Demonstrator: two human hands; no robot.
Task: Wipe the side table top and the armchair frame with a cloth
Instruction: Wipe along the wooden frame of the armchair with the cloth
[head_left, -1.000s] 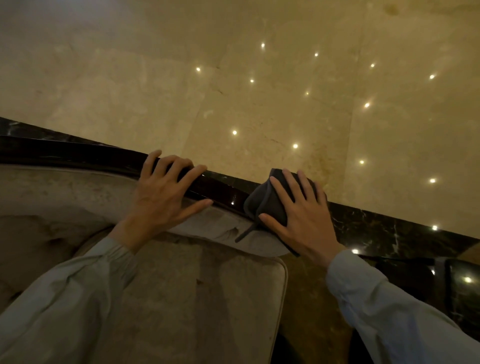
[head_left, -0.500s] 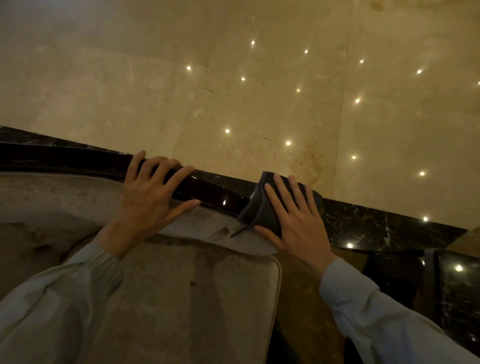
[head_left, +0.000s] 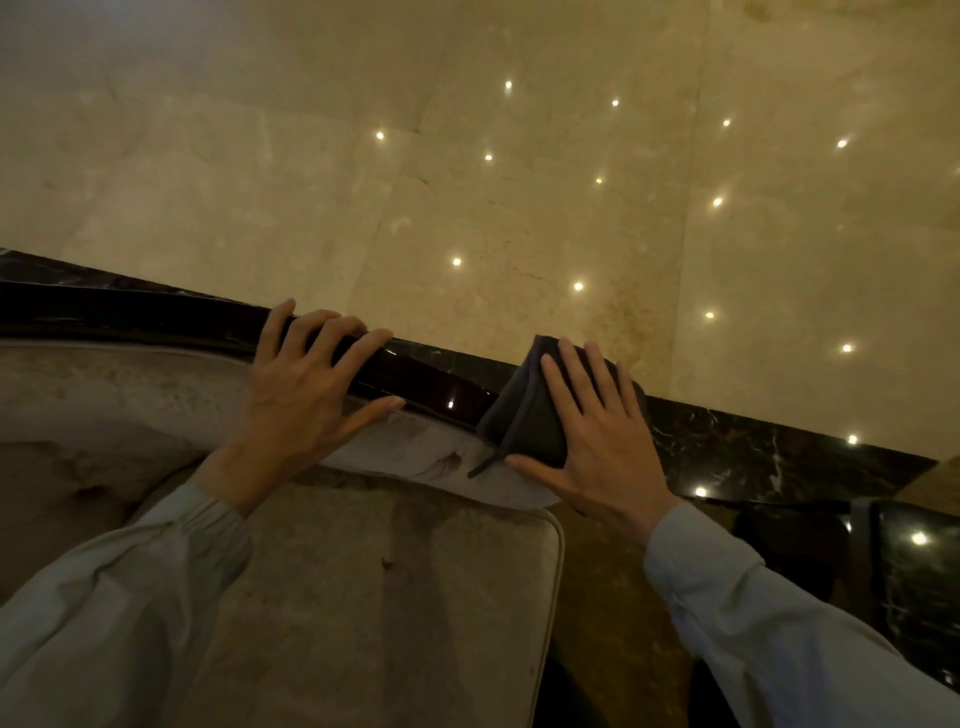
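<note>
The dark glossy armchair frame (head_left: 156, 317) runs as a long curved rail from the left edge down toward the right, where the folded dark cloth (head_left: 524, 415) lies over its end. The right hand (head_left: 592, 431) presses flat on the cloth with fingers spread, and the left hand (head_left: 306, 384) rests open over the rail, fingers draped across it, well apart from the right. Beyond the rail lie a dark marble strip (head_left: 779, 452) and open pale floor (head_left: 467, 182); the seat cushion (head_left: 363, 597) lies on the near side.
</note>
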